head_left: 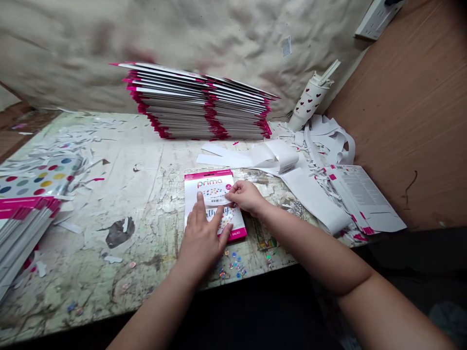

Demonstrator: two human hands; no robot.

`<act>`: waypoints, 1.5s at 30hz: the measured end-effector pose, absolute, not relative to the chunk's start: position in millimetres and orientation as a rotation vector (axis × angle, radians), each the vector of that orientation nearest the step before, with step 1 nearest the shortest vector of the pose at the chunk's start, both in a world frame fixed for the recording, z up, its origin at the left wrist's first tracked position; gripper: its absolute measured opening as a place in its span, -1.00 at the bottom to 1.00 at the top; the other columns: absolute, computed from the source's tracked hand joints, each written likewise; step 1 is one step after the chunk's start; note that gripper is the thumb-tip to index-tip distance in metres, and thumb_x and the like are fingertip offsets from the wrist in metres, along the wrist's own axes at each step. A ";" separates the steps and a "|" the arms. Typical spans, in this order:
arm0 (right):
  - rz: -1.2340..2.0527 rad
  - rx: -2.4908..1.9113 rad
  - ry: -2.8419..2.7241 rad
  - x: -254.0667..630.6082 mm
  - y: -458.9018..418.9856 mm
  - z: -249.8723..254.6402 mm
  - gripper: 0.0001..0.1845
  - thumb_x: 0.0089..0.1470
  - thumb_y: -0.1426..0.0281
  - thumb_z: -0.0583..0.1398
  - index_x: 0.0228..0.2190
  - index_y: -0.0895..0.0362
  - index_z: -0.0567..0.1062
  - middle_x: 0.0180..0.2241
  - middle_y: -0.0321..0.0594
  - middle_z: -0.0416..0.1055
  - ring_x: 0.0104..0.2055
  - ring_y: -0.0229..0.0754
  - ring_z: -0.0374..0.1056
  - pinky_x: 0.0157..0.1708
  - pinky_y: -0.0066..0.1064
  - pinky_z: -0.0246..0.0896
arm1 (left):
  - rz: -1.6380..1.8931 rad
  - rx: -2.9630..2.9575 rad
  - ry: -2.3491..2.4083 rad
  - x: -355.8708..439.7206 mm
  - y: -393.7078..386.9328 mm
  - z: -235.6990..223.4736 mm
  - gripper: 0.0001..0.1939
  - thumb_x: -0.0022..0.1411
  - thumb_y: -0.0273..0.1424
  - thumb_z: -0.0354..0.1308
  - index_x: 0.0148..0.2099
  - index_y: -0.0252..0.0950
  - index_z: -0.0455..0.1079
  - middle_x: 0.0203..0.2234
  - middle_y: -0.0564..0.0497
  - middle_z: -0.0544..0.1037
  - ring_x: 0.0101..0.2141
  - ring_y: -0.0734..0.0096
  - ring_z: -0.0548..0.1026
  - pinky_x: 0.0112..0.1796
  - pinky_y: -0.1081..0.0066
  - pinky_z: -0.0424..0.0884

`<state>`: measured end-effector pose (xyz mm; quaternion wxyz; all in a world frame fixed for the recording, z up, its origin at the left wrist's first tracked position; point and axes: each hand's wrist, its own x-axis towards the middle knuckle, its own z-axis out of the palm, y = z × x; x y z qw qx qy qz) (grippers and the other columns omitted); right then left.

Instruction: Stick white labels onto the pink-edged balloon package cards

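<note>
A flat white and pink balloon packet [191, 194] printed "prima" lies face up near the table's front edge. Across its middle is a white barcode sticker [214, 198]. My left hand [200, 233] rests on the lower half of the packet, fingers spread and stretched out, covering part of the lettering. Thumb and forefinger of my right hand [246, 195] pinch the right end of the sticker at the packet's right side. Whether that end is stuck down cannot be made out.
Behind stands a tall stack of pink-edged packets [204, 107]. Label backing strips [310, 187] curl on the right, beside a flat printed card [365, 194] and a heart-patterned tumbler [310, 99]. More packets [29, 228], a dotted sheet [44, 177] and paper scraps lie left.
</note>
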<state>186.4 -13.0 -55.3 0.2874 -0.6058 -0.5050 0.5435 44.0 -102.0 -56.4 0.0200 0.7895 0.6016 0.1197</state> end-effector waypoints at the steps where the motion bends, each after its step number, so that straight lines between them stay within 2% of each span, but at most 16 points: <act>1: 1.433 -1.639 -1.381 187.3 -12.3 -54.7 -0.82 -0.01 0.46 0.20 -0.54 0.12 0.27 -0.72 -0.44 0.30 -0.75 -0.40 0.11 -0.72 -0.58 0.01 | 0.352 2.459 1.850 43.8 -101.9 -55.9 -0.48 0.25 -0.14 -0.07 0.18 -0.25 0.24 0.30 -0.28 -0.13 0.19 -0.21 0.08 0.06 -0.01 0.16; 4: 1.325 -1.694 -1.493 190.6 -14.1 -45.7 -0.86 -0.04 0.41 0.24 -0.44 0.14 0.34 -0.64 -0.36 0.38 -0.62 -0.30 0.27 -0.57 -0.50 0.16 | 0.227 2.476 1.811 41.8 -101.3 -54.0 -0.46 0.25 -0.15 -0.09 0.21 -0.25 0.21 0.25 -0.29 0.07 0.19 -0.28 0.07 0.07 -0.08 0.10; 7: 0.800 -1.762 -1.863 189.5 -24.9 -29.9 -0.62 0.03 0.28 0.21 -0.10 0.13 0.36 -0.31 -0.14 0.48 -0.24 -0.08 0.39 -0.22 -0.26 0.26 | 0.157 2.478 1.744 40.7 -101.1 -52.0 -0.47 0.24 -0.11 -0.08 0.23 -0.10 0.16 0.23 -0.25 0.13 0.20 -0.30 0.04 0.06 -0.14 0.07; 9: 0.515 -1.656 -2.171 186.2 -35.6 -23.1 -0.52 0.15 0.15 0.07 0.07 0.05 0.28 0.03 -0.03 0.31 0.10 0.04 0.19 0.03 -0.06 0.08 | 0.136 2.470 1.699 41.5 -101.6 -51.1 -0.48 0.23 -0.09 -0.07 0.22 -0.05 0.17 0.24 -0.23 0.12 0.21 -0.29 0.00 0.05 -0.18 0.06; 12: 0.601 -1.530 -2.455 187.0 -50.2 -26.0 -0.49 0.20 0.01 -0.11 0.10 -0.14 0.28 0.29 -0.20 -0.13 0.31 0.13 -0.30 0.16 0.15 -0.29 | 0.127 2.444 1.695 41.6 -102.4 -49.2 -0.50 0.23 -0.13 -0.06 0.18 -0.10 0.24 0.23 -0.23 0.14 0.22 -0.27 -0.04 0.06 -0.18 0.05; 16: 0.555 -1.805 -2.412 209.5 -59.3 -42.0 -0.39 0.20 0.02 -0.14 0.18 0.00 0.18 0.31 -0.09 -0.20 0.33 0.18 -0.42 0.16 0.24 -0.48 | 0.161 2.365 1.613 24.9 -97.0 -43.6 -0.46 0.23 -0.09 -0.10 0.22 -0.07 0.16 0.24 -0.13 0.13 0.24 -0.10 0.00 0.11 -0.08 0.06; 18: 0.459 -1.926 -2.338 221.0 -60.8 -48.2 -0.32 0.20 0.05 -0.11 0.20 0.19 0.12 0.30 0.02 -0.21 0.33 0.16 -0.43 0.19 0.19 -0.54 | 0.232 2.249 1.753 10.7 -89.8 -42.1 -0.40 0.26 -0.09 -0.19 0.26 -0.22 0.09 0.24 -0.19 0.12 0.23 0.00 0.04 0.13 0.01 0.09; 20: 0.508 -1.923 -2.291 224.8 -61.8 -51.9 -0.26 0.19 0.04 -0.10 0.21 0.29 0.07 0.30 0.05 -0.25 0.33 0.13 -0.44 0.22 0.12 -0.54 | 0.286 2.109 2.043 0.1 -82.2 -43.1 -0.35 0.26 -0.10 -0.20 0.22 -0.44 0.14 0.22 -0.35 0.11 0.23 -0.08 0.01 0.13 -0.05 0.03; 23: 0.754 -1.747 -2.197 215.4 -64.2 -52.4 -0.24 0.16 0.03 -0.04 0.20 0.31 0.09 0.29 0.09 -0.22 0.33 0.11 -0.39 0.24 0.05 -0.48 | 0.452 1.899 2.160 -2.9 -76.8 -45.1 -0.38 0.19 -0.13 -0.07 0.10 -0.54 0.27 0.21 -0.46 0.10 0.24 -0.26 -0.12 0.12 -0.23 -0.13; 26: 1.027 -1.477 -1.836 203.3 -69.3 -43.7 -0.33 0.10 0.07 0.07 0.11 0.24 0.22 0.22 0.12 0.05 0.27 0.09 -0.08 0.19 0.00 -0.15 | 0.810 1.635 1.882 -2.8 -79.1 -37.1 -0.42 0.23 -0.17 -0.11 0.20 -0.40 0.11 0.12 -0.32 0.30 0.15 -0.02 0.22 0.07 -0.08 0.16; 29: 1.492 -1.132 -1.407 200.2 -72.4 -29.3 -0.45 0.04 0.06 0.13 -0.01 0.11 0.29 -0.08 -0.02 0.43 -0.15 -0.04 0.42 -0.22 -0.21 0.34 | 0.948 1.477 1.513 -14.8 -85.1 -14.2 -0.42 0.29 -0.16 -0.19 0.27 -0.31 -0.07 -0.04 -0.21 0.47 -0.06 0.14 0.46 -0.08 0.06 0.38; 31: 1.760 -1.069 -1.249 196.0 -70.7 -21.0 -0.51 -0.03 0.06 0.20 -0.13 0.11 0.36 -0.35 -0.13 0.50 -0.51 -0.18 0.39 -0.60 -0.41 0.24 | 0.880 1.537 1.447 -23.1 -92.8 4.8 -0.40 0.26 -0.15 -0.12 0.27 -0.32 -0.02 -0.02 -0.26 0.46 -0.03 0.05 0.44 -0.07 0.01 0.36; 34: 1.811 -1.101 -1.161 172.2 -67.7 -11.8 -0.57 -0.12 0.08 0.27 -0.34 0.16 0.40 -0.62 -0.27 0.38 -0.72 -0.32 0.16 -0.77 -0.51 -0.06 | 0.710 1.918 1.827 -18.0 -110.0 25.5 -0.27 0.16 -0.14 0.03 0.28 -0.37 -0.01 0.19 -0.34 0.18 0.17 -0.11 0.17 0.07 -0.10 0.16; 38: 1.732 -0.946 -1.113 125.1 -71.7 5.6 -0.63 -0.08 0.10 0.24 -0.42 0.17 0.41 -0.65 -0.32 0.32 -0.67 -0.32 0.16 -0.69 -0.48 0.00 | 0.426 2.406 2.066 2.1 -131.9 32.2 -0.22 0.13 -0.36 0.05 0.33 -0.40 -0.15 0.29 -0.29 -0.10 0.26 -0.13 -0.15 0.13 -0.15 -0.02; 41: 1.783 -0.694 -1.301 108.8 -73.6 21.0 -0.62 0.04 0.10 0.15 -0.28 0.15 0.46 -0.44 -0.19 0.47 -0.42 -0.23 0.33 -0.46 -0.42 0.18 | 0.367 2.476 2.283 -19.8 -145.2 36.6 -0.27 0.11 -0.64 -0.15 0.34 -0.38 -0.20 0.29 -0.23 -0.07 0.26 -0.02 -0.12 0.15 -0.02 0.04; 45: 1.830 -0.670 -1.547 116.6 -66.4 17.1 -0.54 0.12 0.09 0.07 -0.08 0.12 0.42 -0.30 -0.12 0.51 -0.26 -0.18 0.37 -0.22 -0.31 0.22 | 0.203 2.294 2.678 -99.5 -163.6 46.9 -0.31 0.11 -0.65 -0.22 0.32 -0.45 -0.14 0.25 -0.29 0.07 0.23 -0.07 0.00 0.15 -0.03 0.03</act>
